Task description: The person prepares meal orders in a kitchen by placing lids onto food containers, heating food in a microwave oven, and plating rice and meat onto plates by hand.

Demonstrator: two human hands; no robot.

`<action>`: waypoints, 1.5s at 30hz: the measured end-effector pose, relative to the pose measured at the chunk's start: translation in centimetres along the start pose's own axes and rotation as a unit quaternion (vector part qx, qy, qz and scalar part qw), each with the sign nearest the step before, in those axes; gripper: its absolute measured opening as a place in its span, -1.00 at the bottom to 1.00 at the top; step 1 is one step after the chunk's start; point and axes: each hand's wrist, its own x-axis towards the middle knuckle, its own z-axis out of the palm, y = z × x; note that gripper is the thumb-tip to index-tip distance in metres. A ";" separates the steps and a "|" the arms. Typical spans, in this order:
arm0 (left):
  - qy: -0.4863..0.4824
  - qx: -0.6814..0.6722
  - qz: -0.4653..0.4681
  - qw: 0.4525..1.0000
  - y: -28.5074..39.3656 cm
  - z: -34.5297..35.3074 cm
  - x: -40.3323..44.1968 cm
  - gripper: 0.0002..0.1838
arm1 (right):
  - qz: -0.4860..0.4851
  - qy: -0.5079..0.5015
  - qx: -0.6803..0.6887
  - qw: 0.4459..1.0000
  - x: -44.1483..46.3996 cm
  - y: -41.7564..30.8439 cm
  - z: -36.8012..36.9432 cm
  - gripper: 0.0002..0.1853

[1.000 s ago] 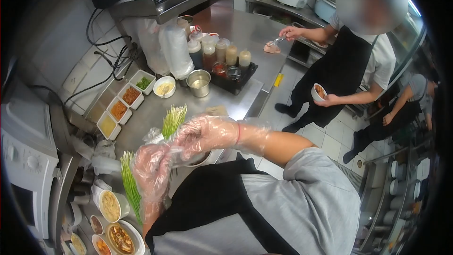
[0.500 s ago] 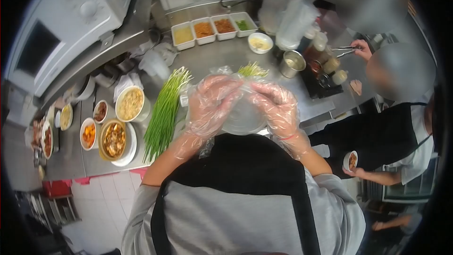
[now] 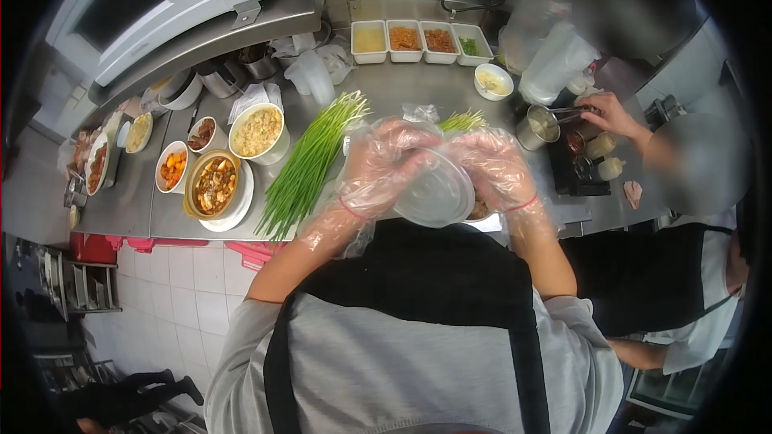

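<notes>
My left hand (image 3: 384,167), in a clear plastic glove, grips the left and upper rim of a round clear plastic lid (image 3: 438,191), which is tilted in front of my apron. My right hand (image 3: 494,167), gloved too, has its fingers curled at the lid's upper right edge. Partly hidden behind the lid and right hand is some brownish food (image 3: 480,207) above a white edge. A long bunch of green chives (image 3: 316,167) lies left of my left hand. More cut stalks (image 3: 462,121) show just beyond my fingers.
Left are a clay pot of food (image 3: 212,185), a tub of fried rice (image 3: 258,133) and several bowls. Four-part toppings sit in white trays (image 3: 404,41) at the back. On the right, a co-worker's hand (image 3: 609,115) holds tongs over a metal cup (image 3: 537,128).
The lid has tilted and shifted right, uncovering some food behind it. My view has turned, moving the counter rightward. The co-worker's tongs are now at the metal cup.
</notes>
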 end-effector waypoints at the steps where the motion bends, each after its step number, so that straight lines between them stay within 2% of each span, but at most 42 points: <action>1: -0.003 0.010 0.013 1.000 0.1 0.0 0.1 -0.83 | 0.023 -0.003 0.003 1.000 0.2 -0.3 -0.2 -0.82; 3: -0.010 0.031 0.036 0.999 0.5 0.0 0.1 -0.85 | 0.070 -0.010 0.011 0.997 0.3 -1.0 -0.5 -0.85; 6: -0.006 -0.009 0.029 1.000 0.4 0.4 -0.2 -0.84 | 0.065 -0.007 -0.009 0.998 0.4 -0.8 -0.8 -0.85; 9: 0.003 -0.001 0.003 1.000 0.3 0.7 -0.7 -0.81 | 0.023 -0.003 -0.032 0.999 0.1 -0.8 -0.4 -0.84; 12: 0.013 0.038 0.032 0.999 0.5 0.9 -0.7 -0.78 | 0.010 0.002 -0.109 0.994 -0.2 -1.5 0.1 -0.84; 15: 0.034 0.082 0.062 0.994 0.6 1.0 -0.8 -0.77 | -0.030 0.022 -0.123 0.992 -0.5 -1.6 0.6 -0.84; 24: 0.033 0.042 0.039 0.998 0.7 1.2 -1.1 -0.76 | -0.120 0.018 -0.235 0.964 -1.0 -0.4 0.3 -0.82; 27: 0.031 0.069 0.059 0.995 1.3 1.1 -1.0 -0.76 | -0.112 0.021 -0.205 0.972 -1.3 -0.2 0.8 -0.78; 30: 0.032 0.052 0.032 0.998 1.6 1.2 -1.0 -0.75 | -0.126 0.040 -0.234 0.963 -1.6 -0.5 1.3 -0.75; 36: 0.029 0.098 0.073 0.992 1.4 0.9 -1.0 -0.75 | -0.156 0.065 -0.253 0.953 -2.1 -0.2 1.6 -0.73; 39: 0.038 0.140 0.083 0.986 1.4 0.8 -0.9 -0.70 | -0.135 0.071 -0.283 0.947 -2.2 0.2 0.6 -0.75; 40: 0.038 0.134 0.091 0.986 1.1 0.7 -1.0 -0.66 | -0.149 0.105 -0.380 0.907 -2.5 -0.5 1.4 -0.76; 41: 0.044 0.138 0.093 0.985 0.8 0.3 -1.0 -0.63 | -0.177 0.106 -0.407 0.890 -2.1 -0.6 1.6 -0.81; 42: 0.024 0.131 0.100 0.986 0.8 -0.4 -0.9 -0.55 | -0.156 0.103 -0.446 0.875 -1.9 -1.1 2.5 -0.87; 43: 0.004 0.121 0.105 0.987 1.2 -1.7 -1.1 -0.47 | -0.173 0.080 -0.406 0.894 -1.6 -0.4 2.3 -0.91; 44: 0.007 0.127 0.079 0.989 1.7 -3.6 -1.6 -0.46 | -0.169 0.087 -0.297 0.936 -1.4 0.7 2.3 -0.93; 45: 0.008 0.127 0.055 0.990 2.5 -5.4 -2.0 -0.44 | -0.142 0.121 -0.302 0.935 -1.4 1.0 2.8 -0.92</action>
